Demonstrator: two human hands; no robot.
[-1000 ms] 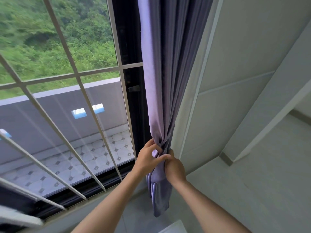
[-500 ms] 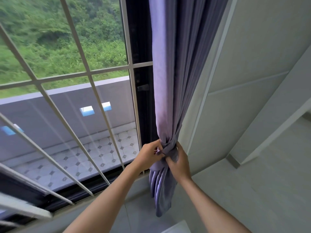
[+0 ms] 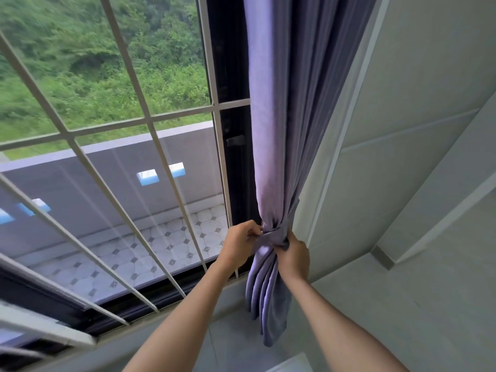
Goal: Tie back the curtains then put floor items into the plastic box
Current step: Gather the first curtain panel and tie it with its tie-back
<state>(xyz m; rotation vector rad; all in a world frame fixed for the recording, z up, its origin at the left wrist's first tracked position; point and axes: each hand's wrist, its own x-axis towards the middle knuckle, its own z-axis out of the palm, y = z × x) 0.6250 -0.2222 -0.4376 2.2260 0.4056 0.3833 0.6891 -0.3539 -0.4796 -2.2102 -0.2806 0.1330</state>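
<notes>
Purple curtain (image 3: 271,135) hangs gathered into one bunch beside the window frame, cinched by a knotted band (image 3: 276,233) low down; loose folds hang below it.

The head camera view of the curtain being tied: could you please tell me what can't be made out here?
- Tie band ends: hidden in the head view under the left hand and right hand, so knotted or not is unclear.
- Curtain top: cut off by the upper edge.
- Plastic box and floor items: none identifiable; a pale corner is cut by the bottom edge.
</notes>
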